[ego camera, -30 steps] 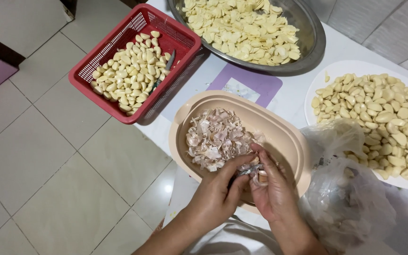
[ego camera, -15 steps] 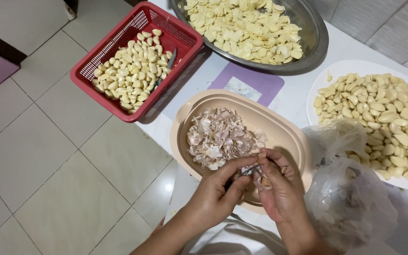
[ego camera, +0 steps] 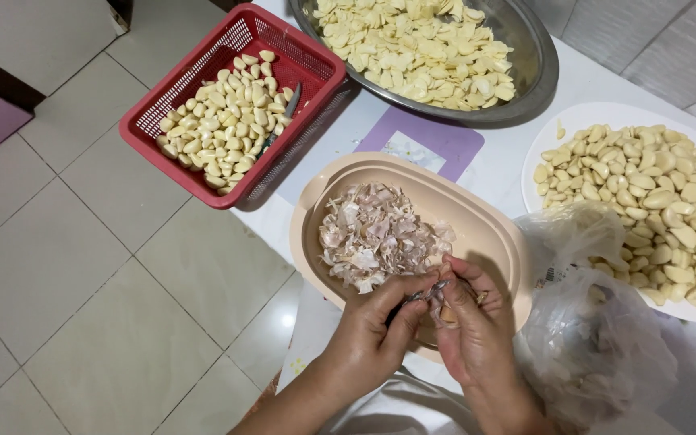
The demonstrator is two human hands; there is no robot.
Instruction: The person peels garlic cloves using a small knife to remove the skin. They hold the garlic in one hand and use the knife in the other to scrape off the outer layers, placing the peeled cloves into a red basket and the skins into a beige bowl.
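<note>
Where the two hands meet over the near rim of the beige oval tub, a garlic clove sits pinched in the curled fingers of the right hand, mostly hidden. The left hand is closed around a small dark blade, its tip touching the clove. Both hands are pressed together, fingers bent. Inside the tub lies a heap of papery skins. Just right of the hands sits a crumpled clear plastic bag. Further out on the white surface stand a white plate of peeled cloves, a metal bowl of sliced garlic and a red basket of cloves.
</note>
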